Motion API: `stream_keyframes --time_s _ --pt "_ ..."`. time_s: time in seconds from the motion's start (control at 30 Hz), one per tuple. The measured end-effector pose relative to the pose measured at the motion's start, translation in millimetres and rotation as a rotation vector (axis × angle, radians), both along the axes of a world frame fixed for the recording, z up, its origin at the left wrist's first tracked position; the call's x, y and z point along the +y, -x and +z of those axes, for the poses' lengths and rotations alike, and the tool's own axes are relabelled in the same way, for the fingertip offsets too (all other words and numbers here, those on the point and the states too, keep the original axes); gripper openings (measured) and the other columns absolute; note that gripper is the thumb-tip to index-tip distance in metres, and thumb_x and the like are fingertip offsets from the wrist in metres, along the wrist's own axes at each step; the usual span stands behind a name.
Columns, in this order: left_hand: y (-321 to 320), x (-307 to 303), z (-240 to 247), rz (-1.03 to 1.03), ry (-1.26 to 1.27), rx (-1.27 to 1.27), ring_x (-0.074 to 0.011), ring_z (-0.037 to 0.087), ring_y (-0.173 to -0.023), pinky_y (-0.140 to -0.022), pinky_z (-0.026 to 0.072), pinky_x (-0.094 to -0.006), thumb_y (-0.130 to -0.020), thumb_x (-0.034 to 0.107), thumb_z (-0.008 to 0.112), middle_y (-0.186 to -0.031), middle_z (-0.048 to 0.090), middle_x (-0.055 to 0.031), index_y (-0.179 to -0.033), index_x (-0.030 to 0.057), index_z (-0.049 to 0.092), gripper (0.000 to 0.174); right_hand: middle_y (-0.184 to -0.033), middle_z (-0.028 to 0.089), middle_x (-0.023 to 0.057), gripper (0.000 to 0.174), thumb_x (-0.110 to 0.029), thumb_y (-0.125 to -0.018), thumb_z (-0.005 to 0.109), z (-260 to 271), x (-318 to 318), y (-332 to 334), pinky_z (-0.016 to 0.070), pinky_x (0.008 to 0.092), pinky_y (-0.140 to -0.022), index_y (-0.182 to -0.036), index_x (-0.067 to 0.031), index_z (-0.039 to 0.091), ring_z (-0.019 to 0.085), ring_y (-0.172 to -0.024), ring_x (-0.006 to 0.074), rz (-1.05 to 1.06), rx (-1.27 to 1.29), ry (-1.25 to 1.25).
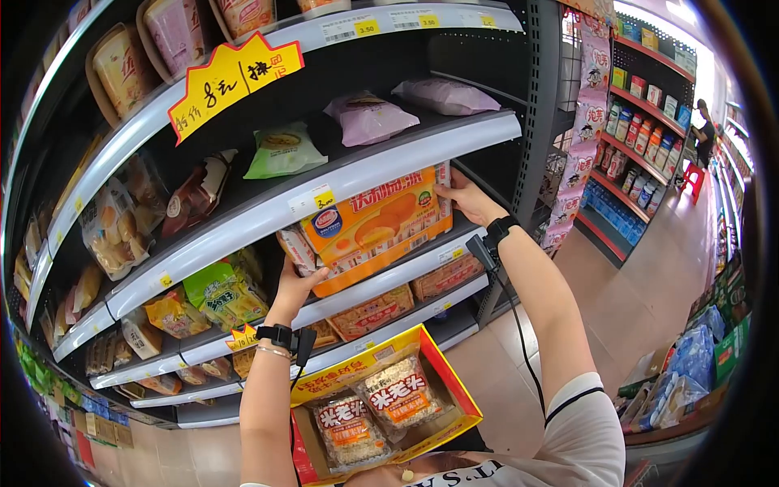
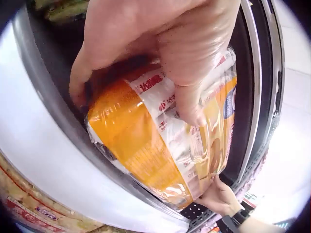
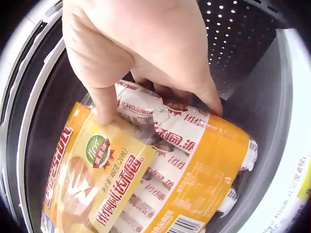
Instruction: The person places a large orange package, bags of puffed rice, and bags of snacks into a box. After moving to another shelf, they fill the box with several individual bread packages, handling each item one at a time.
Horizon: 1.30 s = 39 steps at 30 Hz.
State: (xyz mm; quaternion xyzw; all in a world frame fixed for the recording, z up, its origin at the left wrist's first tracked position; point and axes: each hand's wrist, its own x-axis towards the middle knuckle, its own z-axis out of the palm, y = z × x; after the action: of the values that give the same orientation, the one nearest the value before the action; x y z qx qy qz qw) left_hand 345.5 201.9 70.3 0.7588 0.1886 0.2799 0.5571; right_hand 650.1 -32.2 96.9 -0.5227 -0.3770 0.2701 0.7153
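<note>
Between my two hands is a large orange and yellow see-through pack of individually wrapped small cakes, at the front of a middle shelf. My left hand grips its near left end. In the left wrist view, the left thumb lies on the printed face, and the other fingers reach round the far side. The right hand grips the opposite end. Its thumb presses on the front film in the right wrist view, with the other fingers partly hidden behind the wrappers.
A yellow and red carton with two bagged puffed-rice snacks is close to my body. Shelf edges run above and below the cake pack. A green bag and purple bags sit one shelf up. At right, an aisle floor leads towards another person.
</note>
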Motion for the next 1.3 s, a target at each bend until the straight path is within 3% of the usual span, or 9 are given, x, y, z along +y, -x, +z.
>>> stream_keyframes --time_s 0.27,0.37,0.47,0.53,0.67,0.77,0.83,0.97,1.3 --pt "-49.9 -8.5 -0.9 -0.172 0.090 -0.006 -0.0226 0.049 -0.115 -0.098 0.0392 -0.0320 -0.070 0.011 0.080 -0.122 0.051 -0.0134 -0.129 0.0006 0.033 0.076 -0.122 0.051 0.0156 0.057 -0.024 -0.088 0.060 -8.3 -36.3 4.2 0.0379 0.0317 -0.094 -0.132 0.0021 0.036 0.048 -0.113 0.0210 -0.271 -0.005 -0.057" --pt "-65.1 -15.9 -3.0 -0.212 0.104 -0.020 -0.0229 0.048 -0.116 -0.099 0.0381 -0.0320 -0.070 0.011 0.079 -0.124 0.050 -0.0132 -0.130 0.0010 0.032 0.077 -0.110 0.051 0.0144 0.059 -0.025 -0.087 0.060 -60.4 -42.2 5.5 0.0412 0.0299 -0.087 -0.132 0.0000 0.031 0.050 -0.100 0.0178 -0.955 -0.163 0.061" --pt "-79.6 -24.4 -2.8 -0.233 0.100 -0.030 -0.0229 0.047 -0.118 -0.101 0.0373 -0.0320 -0.071 0.010 0.078 -0.126 0.049 -0.0129 -0.132 0.0011 0.031 0.077 -0.095 0.053 0.0028 0.033 -0.007 -0.083 0.063 -86.4 -69.2 58.9 0.0448 0.0261 -0.080 -0.112 -0.0037 0.046 0.053 -0.089 0.0120 -0.630 -0.165 0.103" --pt "-88.5 -30.4 -1.3 -0.246 0.098 -0.032 -0.0229 0.046 -0.119 -0.102 0.0368 -0.0320 -0.072 0.009 0.077 -0.128 0.047 -0.0127 -0.132 0.0010 0.030 0.077 -0.096 0.057 0.0056 0.032 -0.014 -0.083 0.067 -110.7 -80.9 99.4 0.0476 0.0271 -0.077 -0.109 -0.0041 0.050 0.055 -0.088 0.0121 -0.280 -0.059 0.128" --pt "-100.8 -35.7 -2.7 -0.252 0.071 -0.006 -0.0234 0.045 -0.120 -0.102 0.0359 -0.0319 -0.072 0.012 0.078 -0.128 0.047 -0.0136 -0.134 0.0011 0.027 0.081 -0.135 0.040 0.0239 0.072 -0.040 -0.087 0.060 -111.5 -98.7 170.9 0.0345 0.0379 -0.102 -0.134 0.0063 0.033 0.041 -0.125 0.0308 0.118 -0.227 0.448" --pt "-105.7 -34.3 -5.0 -0.265 0.086 0.001 -0.0240 0.045 -0.120 -0.102 0.0358 -0.0322 -0.071 0.013 0.079 -0.128 0.047 -0.0142 -0.136 0.0015 0.024 0.086 -0.135 0.039 0.0239 0.074 -0.042 -0.088 0.058 -116.2 -102.1 190.8 0.0311 0.0351 -0.104 -0.136 0.0060 0.029 0.038 -0.126 0.0305 0.167 -0.420 0.476" --pt "-106.1 -32.8 -6.4 -0.270 0.097 0.012 -0.0242 0.045 -0.121 -0.103 0.0354 -0.0320 -0.071 0.014 0.079 -0.129 0.046 -0.0146 -0.137 0.0017 0.022 0.087 -0.136 0.037 0.0226 0.072 -0.036 -0.090 0.056 -116.3 -99.7 195.7 0.0271 0.0329 -0.106 -0.139 0.0052 0.022 0.035 -0.127 0.0285 0.457 -0.134 0.348" --pt "-104.3 -37.6 -4.8 -0.261 0.076 0.021 -0.0236 0.043 -0.123 -0.104 0.0338 -0.0317 -0.073 0.017 0.077 -0.131 0.044 -0.0148 -0.137 0.0010 0.021 0.087 -0.137 0.035 0.0188 0.066 -0.016 -0.089 0.048 -114.5 -104.7 207.0 0.0265 0.0314 -0.106 -0.141 0.0034 0.013 0.034 -0.128 0.0242 0.407 -0.221 0.386" --pt "-33.3 -12.8 7.4 -0.128 -0.255 0.288 -0.0342 0.044 -0.122 -0.100 0.0373 -0.0372 -0.074 0.040 0.074 -0.134 0.041 -0.0277 -0.137 -0.0021 0.033 0.086 -0.136 0.033 0.0216 0.071 -0.004 -0.077 0.047 -107.8 -122.1 215.1 0.0250 0.0331 -0.107 -0.140 0.0002 0.015 0.031 -0.129 0.0294 0.346 -0.366 0.454"
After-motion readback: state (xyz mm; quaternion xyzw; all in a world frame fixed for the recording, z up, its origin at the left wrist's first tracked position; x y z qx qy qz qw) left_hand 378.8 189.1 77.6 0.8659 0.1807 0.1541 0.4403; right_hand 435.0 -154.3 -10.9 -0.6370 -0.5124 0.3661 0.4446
